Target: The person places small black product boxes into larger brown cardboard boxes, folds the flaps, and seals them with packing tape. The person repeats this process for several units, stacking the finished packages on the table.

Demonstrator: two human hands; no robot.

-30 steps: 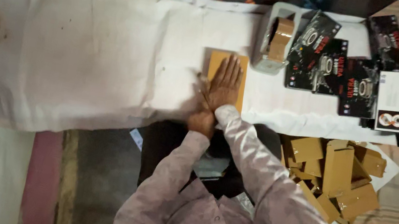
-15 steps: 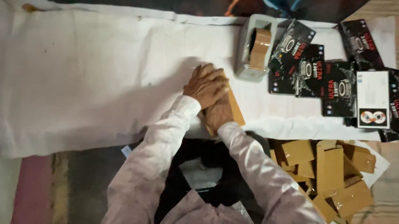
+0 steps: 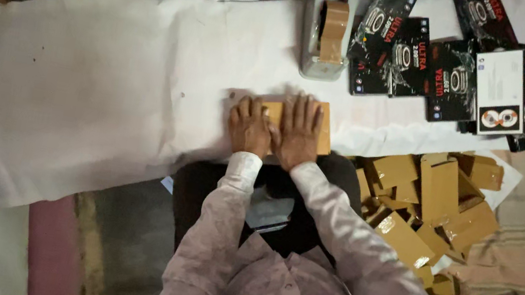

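Both hands, left (image 3: 250, 126) and right (image 3: 297, 132), press flat, fingers open, on one brown box (image 3: 323, 126); many boxes (image 3: 434, 205) wait beside.

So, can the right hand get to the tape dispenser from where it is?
Probably yes. The right hand lies flat on the brown cardboard piece, and the tape dispenser stands straight beyond it on the white cloth. Only bare cloth lies between them; the dark packets sit off to the side.

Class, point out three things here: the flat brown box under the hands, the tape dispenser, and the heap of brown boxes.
flat brown box (image 3: 324, 128), head view, bare right end.
tape dispenser (image 3: 329, 27), head view, tape roll.
heap of brown boxes (image 3: 435, 198), head view, middle box.
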